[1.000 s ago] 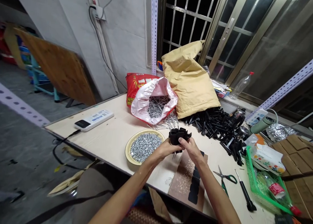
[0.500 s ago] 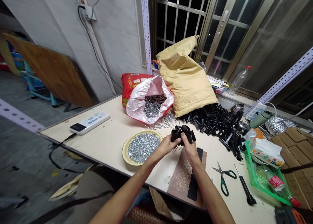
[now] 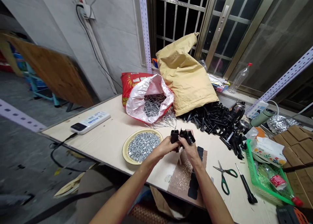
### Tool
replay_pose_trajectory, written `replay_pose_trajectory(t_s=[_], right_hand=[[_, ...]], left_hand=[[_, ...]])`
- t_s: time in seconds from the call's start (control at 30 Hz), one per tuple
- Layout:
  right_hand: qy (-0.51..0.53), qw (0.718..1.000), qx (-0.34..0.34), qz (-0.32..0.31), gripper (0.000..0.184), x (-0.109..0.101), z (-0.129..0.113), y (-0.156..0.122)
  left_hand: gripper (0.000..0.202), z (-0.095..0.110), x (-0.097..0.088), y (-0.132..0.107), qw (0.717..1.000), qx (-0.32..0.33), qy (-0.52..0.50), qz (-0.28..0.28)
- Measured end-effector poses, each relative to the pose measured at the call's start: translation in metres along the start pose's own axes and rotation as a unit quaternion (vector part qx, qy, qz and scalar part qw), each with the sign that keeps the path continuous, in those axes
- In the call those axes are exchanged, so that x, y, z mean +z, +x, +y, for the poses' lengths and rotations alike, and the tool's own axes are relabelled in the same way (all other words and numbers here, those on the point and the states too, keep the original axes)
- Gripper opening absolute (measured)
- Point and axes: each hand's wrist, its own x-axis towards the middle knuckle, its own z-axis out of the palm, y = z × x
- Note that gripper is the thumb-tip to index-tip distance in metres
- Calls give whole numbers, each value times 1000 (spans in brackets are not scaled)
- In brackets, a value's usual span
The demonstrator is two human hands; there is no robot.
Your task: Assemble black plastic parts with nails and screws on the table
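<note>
Left hand (image 3: 166,146): fingers tight on black part (image 3: 174,137), above table (image 3: 112,136), near dish (image 3: 124,149). Right hand (image 3: 190,149): fingers tight on black parts (image 3: 188,136). Loose grip could drop them. Left arm (image 3: 137,182) bump could spill metal bits (image 3: 143,147).

The bare left forearm (image 3: 137,181) slants past the near right edge of the bowl (image 3: 124,149); the left hand (image 3: 166,146) sits just right of the bowl, fingers curled in a grip; the right hand (image 3: 189,149), farther from the bowl, grips too, thumb pointing bowlward; the right forearm (image 3: 210,188) is bare.
</note>
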Motion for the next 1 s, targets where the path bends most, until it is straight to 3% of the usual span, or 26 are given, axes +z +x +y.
replay_pose_trajectory(t_s=[0.07,0.17,0.3,0.37,0.47,0.57,0.77,0.9,1.0], right_hand=[[11,1000,0,9,23,1,0,0],[32,997,-21,70,25,5,5,-1],[-6,996,-35,81,25,12,16,-7],[-32,996,-36,77,26,15,19,-11],[-25,996,-22,80,27,19,22,-14],[26,995,-11,93,30,21,22,-10],[74,981,0,177,32,16,23,-4],[56,980,9,192,32,9,20,-8],[39,980,4,193,32,6,18,-11]], left_hand=[[19,-4,1,2,1000,11,7,26],[11,-7,4,4,998,24,31,48],[24,-11,5,5,977,74,115,161],[26,-12,4,4,968,106,121,192],[13,-9,5,1,980,36,39,191],[36,-2,6,-4,983,-50,-99,146],[45,3,7,-5,973,70,-133,175],[38,-5,9,-4,960,81,-36,265],[38,-10,9,-3,950,111,17,291]])
